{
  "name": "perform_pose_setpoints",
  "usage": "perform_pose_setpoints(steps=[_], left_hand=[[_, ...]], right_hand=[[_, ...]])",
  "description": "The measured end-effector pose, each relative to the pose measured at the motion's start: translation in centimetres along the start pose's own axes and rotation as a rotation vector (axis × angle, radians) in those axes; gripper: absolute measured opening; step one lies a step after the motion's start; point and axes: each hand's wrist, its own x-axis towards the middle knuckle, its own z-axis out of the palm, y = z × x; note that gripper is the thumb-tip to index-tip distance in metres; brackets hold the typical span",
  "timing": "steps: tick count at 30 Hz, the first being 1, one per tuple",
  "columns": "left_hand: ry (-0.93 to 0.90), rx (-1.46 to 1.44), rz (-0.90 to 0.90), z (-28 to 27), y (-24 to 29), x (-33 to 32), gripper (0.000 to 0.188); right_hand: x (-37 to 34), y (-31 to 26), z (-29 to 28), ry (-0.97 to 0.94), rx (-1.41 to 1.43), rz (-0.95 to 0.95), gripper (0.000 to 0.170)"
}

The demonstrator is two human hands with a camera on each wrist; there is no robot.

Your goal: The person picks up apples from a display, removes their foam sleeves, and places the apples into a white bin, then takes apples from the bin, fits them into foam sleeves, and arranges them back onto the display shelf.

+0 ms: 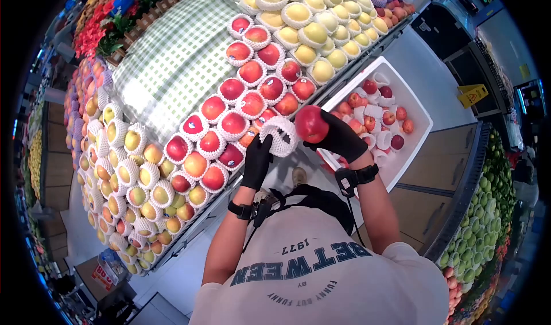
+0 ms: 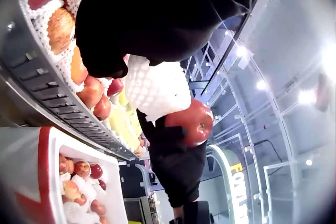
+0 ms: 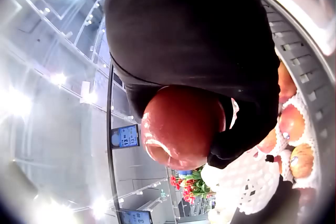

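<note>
In the head view the black-gloved right hand (image 1: 344, 138) grips a red apple (image 1: 311, 124), its fingers curled round the fruit's right side. Just left of it, the gloved left hand (image 1: 257, 163) pinches a white foam net (image 1: 279, 135) by its left edge. The left wrist view has the net (image 2: 157, 87) hanging below the left hand (image 2: 147, 24), close to the apple (image 2: 194, 121) in the right hand (image 2: 176, 161). From the right wrist, the bare apple (image 3: 184, 127) fills the right hand's (image 3: 205, 50) grasp, with the net (image 3: 249, 182) beyond it.
Netted red apples (image 1: 233, 122) cover the sloped stand in front, with yellow fruit (image 1: 315, 32) behind and mixed apples (image 1: 138, 196) at left. A white foam box (image 1: 422, 104) holding apples and loose nets stands to the right. A checked cloth (image 1: 172, 61) lies on the stand.
</note>
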Motion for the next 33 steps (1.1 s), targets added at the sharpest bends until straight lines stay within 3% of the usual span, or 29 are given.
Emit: perform_pose_setpoints(steps=[1,3,4,5,7,9,13,14,16,17,19,20,21,23,24,27,29,33], left_hand=[[-0.085,0.045,-0.043,1.1,0.0,0.3,0.033],[-0.197,-0.048,0.071,4.1,-0.9,0.3,0.035],[-0.339,0.145,-0.08,4.3,-1.1,0.7,0.042],[-0.387,0.113,0.045,5.4,-1.4,0.6,0.047],[-0.473,-0.039,-0.179,7.1,-0.5,0.8,0.049],[-0.474,-0.141,-0.288,8.5,-0.8,1.1,0.055],[-0.41,-0.136,-0.409,9.6,-3.2,2.6,0.059],[-0.39,-0.136,-0.435,9.6,-3.8,2.9,0.058],[-0.351,-0.113,-0.479,9.6,-3.7,3.1,0.05],[-0.34,-0.094,-0.488,9.5,-3.7,3.2,0.049],[-0.312,-0.066,-0.501,9.1,-3.8,3.3,0.046],[-0.3,-0.059,-0.494,9.0,-3.8,3.4,0.043],[-0.283,-0.044,-0.487,9.2,-3.4,3.4,0.043],[-0.243,-0.022,-0.471,9.7,-2.2,3.1,0.042],[-0.232,-0.025,-0.474,9.9,-2.1,3.0,0.041],[-0.214,-0.031,-0.483,10.4,-1.8,2.9,0.039],[-0.206,-0.028,-0.479,10.7,-1.5,2.6,0.038],[-0.17,-0.06,-0.464,9.9,-1.9,2.1,0.038]], right_hand=[[-0.3,0.2,-1.1,-0.139,-0.082,-0.023,0.043],[-1.2,0.7,-1.5,-0.034,0.021,0.082,0.05],[-1.3,1.3,-2.7,-0.031,-0.018,0.066,0.051],[-1.4,2.0,-4.4,-0.027,-0.066,0.051,0.052],[-2.4,1.3,-6.3,0.014,-0.076,0.019,0.054],[-4.4,1.0,-8.0,0.084,0.019,-0.009,0.054],[-6.1,1.6,-14.7,0.222,-0.058,-0.064,0.052],[-6.7,1.7,-16.4,0.256,0.04,-0.079,0.043],[-8.6,2.0,-20.1,0.433,-0.203,-0.189,0.044],[-8.9,1.4,-22.1,0.537,0.017,-0.001,0.044],[-10.1,1.8,-26.1,0.639,0.162,-0.037,0.047],[-10.6,3.5,-28.5,0.652,-0.222,-0.189,0.053],[-10.0,5.6,-32.2,0.64,-0.231,-0.333,0.063],[-9.8,5.2,-33.3,0.722,-0.365,-0.296,0.065],[-8.5,5.4,-34.8,0.673,-0.105,-0.331,0.07],[-5.2,3.3,-32.0,0.771,-0.685,-0.477,0.075],[-1.6,2.5,-31.5,0.698,-0.531,-0.451,0.079],[6.2,4.1,-32.5,0.644,-0.782,-0.677,0.081]])
